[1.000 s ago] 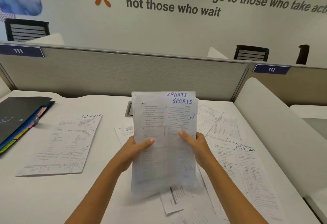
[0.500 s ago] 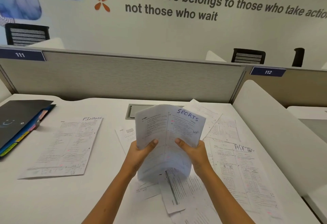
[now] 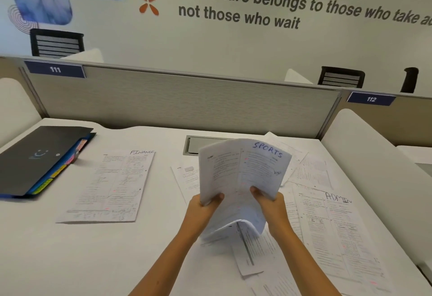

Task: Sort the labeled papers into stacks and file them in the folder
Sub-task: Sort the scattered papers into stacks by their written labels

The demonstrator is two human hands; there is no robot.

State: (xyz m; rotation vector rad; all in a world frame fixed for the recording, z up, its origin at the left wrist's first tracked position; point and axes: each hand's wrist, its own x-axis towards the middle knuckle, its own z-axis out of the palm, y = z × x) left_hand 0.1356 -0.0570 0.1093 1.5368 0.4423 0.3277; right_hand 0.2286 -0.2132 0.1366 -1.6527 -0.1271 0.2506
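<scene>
- While none of the papers has reached it yet, as far as can be seen, the dark folder (image 3: 44, 157) lies closed at the far left of the desk (image 3: 35, 256), its coloured index tabs showing along the near edge; filing looks wholly undone.
- Just right of the folder, apart from it, the sheet marked FINANCE (image 3: 109, 186) lies flat and square. It reads as a started stack, though how many sheets it holds cannot be told.
- In the middle, the left hand (image 3: 202, 214) grips the left edge of the SPORTS sheets (image 3: 240, 179), thumb on the front, fingers hidden behind.
- The right hand (image 3: 271, 207) is closed on the right edge of the same bundle in the same way. The bundle stands nearly upright, bowed along its middle, with its lower edge curled down onto loose papers (image 3: 247, 258) beneath; I judge it is being squared up before it is laid down as its own stack.
- No SPORTS stack shows on the desk, so that pile is in hand and not yet placed.
- Right of the hands, the sheet marked ADMIN (image 3: 336, 228) lies on an untidy spread of overlapping pages that runs back toward the partition (image 3: 187, 101); these look mostly unsorted.
- Overall, sorting seems about midway, with three labels identified.
</scene>
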